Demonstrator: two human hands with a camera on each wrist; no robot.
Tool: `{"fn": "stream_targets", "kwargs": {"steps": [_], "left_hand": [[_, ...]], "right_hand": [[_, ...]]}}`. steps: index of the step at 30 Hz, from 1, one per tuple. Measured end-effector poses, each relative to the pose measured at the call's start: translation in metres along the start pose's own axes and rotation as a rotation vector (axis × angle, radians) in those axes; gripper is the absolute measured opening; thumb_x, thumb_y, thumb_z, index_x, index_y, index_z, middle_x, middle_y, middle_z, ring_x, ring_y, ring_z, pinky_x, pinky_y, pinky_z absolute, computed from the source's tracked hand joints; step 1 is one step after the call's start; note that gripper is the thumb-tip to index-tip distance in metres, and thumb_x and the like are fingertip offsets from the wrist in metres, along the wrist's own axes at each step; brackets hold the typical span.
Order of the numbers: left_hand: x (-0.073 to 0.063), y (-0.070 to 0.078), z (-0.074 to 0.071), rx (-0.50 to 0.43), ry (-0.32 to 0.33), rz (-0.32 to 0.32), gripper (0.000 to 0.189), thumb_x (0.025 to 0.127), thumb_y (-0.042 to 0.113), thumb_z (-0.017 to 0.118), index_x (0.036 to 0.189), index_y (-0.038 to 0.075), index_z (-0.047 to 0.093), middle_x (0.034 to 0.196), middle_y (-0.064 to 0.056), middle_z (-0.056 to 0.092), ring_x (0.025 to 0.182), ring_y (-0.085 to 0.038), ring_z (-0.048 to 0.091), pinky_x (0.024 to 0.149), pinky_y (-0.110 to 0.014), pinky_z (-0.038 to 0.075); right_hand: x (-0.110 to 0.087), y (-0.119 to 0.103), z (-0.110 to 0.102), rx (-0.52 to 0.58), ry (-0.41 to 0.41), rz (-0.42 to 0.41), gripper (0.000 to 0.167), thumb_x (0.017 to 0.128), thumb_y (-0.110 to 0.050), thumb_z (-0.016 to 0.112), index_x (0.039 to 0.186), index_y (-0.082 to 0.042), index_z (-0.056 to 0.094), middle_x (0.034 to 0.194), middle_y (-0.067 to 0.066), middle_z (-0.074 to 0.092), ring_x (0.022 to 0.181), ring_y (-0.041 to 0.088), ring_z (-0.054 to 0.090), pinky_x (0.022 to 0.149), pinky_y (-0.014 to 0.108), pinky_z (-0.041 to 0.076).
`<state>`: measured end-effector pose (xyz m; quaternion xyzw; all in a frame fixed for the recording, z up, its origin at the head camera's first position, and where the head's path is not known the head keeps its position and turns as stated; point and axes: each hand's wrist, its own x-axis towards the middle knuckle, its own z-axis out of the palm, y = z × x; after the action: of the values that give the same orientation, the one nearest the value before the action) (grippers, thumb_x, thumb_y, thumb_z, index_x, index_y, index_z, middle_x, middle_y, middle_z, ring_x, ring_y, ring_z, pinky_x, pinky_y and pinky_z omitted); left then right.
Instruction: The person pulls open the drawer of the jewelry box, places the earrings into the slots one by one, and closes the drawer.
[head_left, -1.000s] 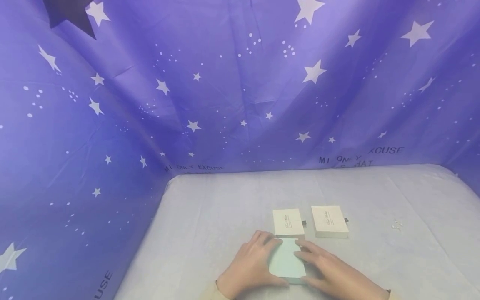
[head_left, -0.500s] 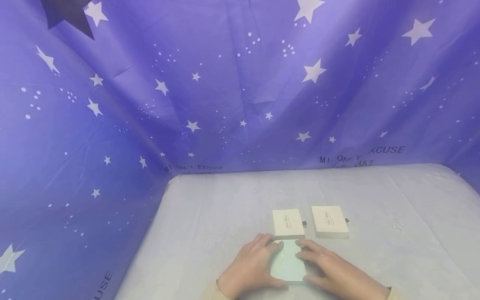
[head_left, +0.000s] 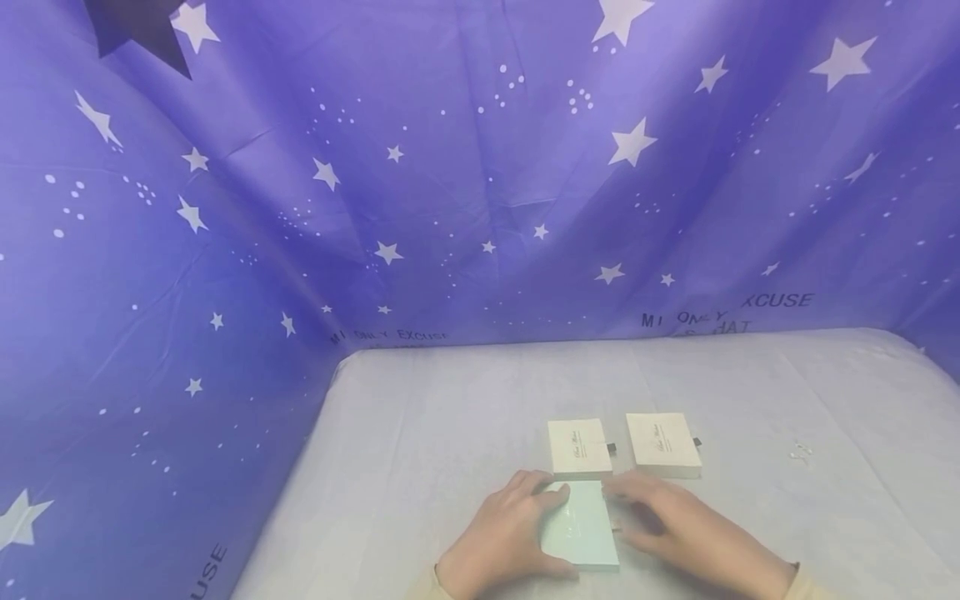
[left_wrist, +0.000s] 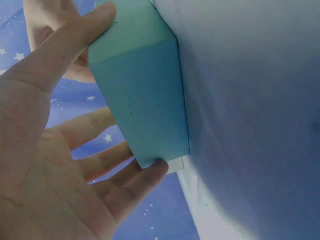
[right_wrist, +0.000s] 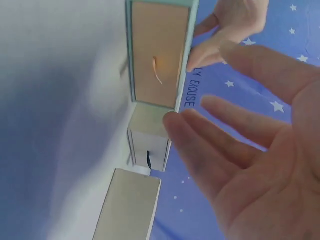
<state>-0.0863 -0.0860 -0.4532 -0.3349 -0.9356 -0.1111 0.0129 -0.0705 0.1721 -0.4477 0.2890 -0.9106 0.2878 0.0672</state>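
Observation:
A mint-green drawer box (head_left: 585, 533) lies flat on the bed-like pale surface. My left hand (head_left: 501, 527) grips it from the left, thumb at the near end and fingers toward the far end. In the left wrist view that hand spans the box's green side (left_wrist: 142, 105). On the box's right side, the right wrist view shows a peach drawer front (right_wrist: 155, 35) with a small ribbon pull (right_wrist: 156, 70). My right hand (head_left: 686, 527) is beside this side, fingers extended and loosely bent, holding nothing; whether a fingertip touches the box I cannot tell.
Directly behind the green box sits a white box (head_left: 579, 447) with a dark ribbon tab. A second white box (head_left: 663, 444) stands to its right. Small shiny pieces (head_left: 800, 452) lie farther right on the pale cloth (head_left: 450, 400). A starry purple curtain (head_left: 450, 200) hangs behind.
My right hand has let go of the green box and shifted slightly right, off its top edge. The left hand stays on the box, which has barely moved.

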Motion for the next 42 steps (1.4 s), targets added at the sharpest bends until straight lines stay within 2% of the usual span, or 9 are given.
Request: {"fn": "stream_targets", "kwargs": {"steps": [6,9,14,18,26,35,42], "left_hand": [[-0.001,0.000,0.000,-0.016,-0.009,-0.009,0.089,0.065,0.067,0.080,0.138,0.020,0.060,0.137,0.000,0.055,0.125,-0.013,0.051,0.091,-0.027,0.054],[0.000,0.000,0.000,-0.017,-0.007,-0.008,0.089,0.066,0.068,0.079,0.138,0.020,0.060,0.137,0.000,0.055,0.125,-0.012,0.051,0.092,-0.027,0.053],[-0.001,-0.001,-0.001,-0.028,-0.019,-0.019,0.089,0.066,0.068,0.079,0.139,0.022,0.059,0.138,0.001,0.055,0.126,-0.012,0.051,0.089,-0.029,0.054],[0.000,-0.001,0.000,-0.032,-0.022,-0.021,0.090,0.065,0.068,0.079,0.139,0.022,0.058,0.137,0.002,0.054,0.125,-0.011,0.050,0.088,-0.028,0.054],[0.000,-0.001,0.000,-0.022,-0.009,-0.012,0.090,0.065,0.068,0.080,0.139,0.021,0.059,0.136,0.001,0.055,0.124,-0.011,0.051,0.089,-0.026,0.054],[0.000,-0.001,0.001,-0.032,-0.016,-0.023,0.090,0.064,0.068,0.080,0.139,0.022,0.059,0.136,0.001,0.055,0.125,-0.012,0.051,0.088,-0.028,0.054],[0.001,-0.002,0.001,-0.028,0.001,-0.014,0.091,0.063,0.068,0.080,0.138,0.021,0.060,0.134,0.001,0.056,0.123,-0.011,0.052,0.087,-0.026,0.054]], "right_hand": [[0.007,0.011,-0.002,0.230,-0.090,0.104,0.043,0.086,-0.025,0.076,0.120,-0.002,0.065,0.106,0.005,0.071,0.089,0.013,0.069,0.074,0.029,0.059],[0.008,0.017,0.003,0.315,-0.110,0.090,0.036,0.085,-0.015,0.074,0.115,0.004,0.065,0.097,0.005,0.071,0.082,0.006,0.065,0.070,0.026,0.058],[0.010,0.022,0.012,0.407,-0.149,0.058,0.019,0.085,-0.005,0.069,0.104,0.001,0.070,0.085,-0.004,0.070,0.076,0.000,0.061,0.065,0.025,0.056],[0.013,0.021,0.016,0.425,-0.170,0.096,0.014,0.086,-0.005,0.067,0.100,-0.006,0.071,0.078,-0.012,0.065,0.070,-0.003,0.057,0.062,0.023,0.053],[0.016,0.020,0.021,0.388,-0.160,0.139,0.017,0.082,-0.003,0.065,0.080,-0.019,0.067,0.062,-0.016,0.053,0.058,-0.004,0.046,0.054,0.021,0.044],[0.013,0.022,0.018,0.395,-0.178,0.137,0.018,0.082,-0.002,0.065,0.077,-0.019,0.067,0.061,-0.014,0.056,0.055,-0.004,0.048,0.054,0.021,0.046],[0.007,0.030,0.011,0.412,-0.195,0.142,0.016,0.085,-0.004,0.065,0.081,-0.018,0.069,0.063,-0.013,0.059,0.057,-0.004,0.051,0.055,0.021,0.047]]}}
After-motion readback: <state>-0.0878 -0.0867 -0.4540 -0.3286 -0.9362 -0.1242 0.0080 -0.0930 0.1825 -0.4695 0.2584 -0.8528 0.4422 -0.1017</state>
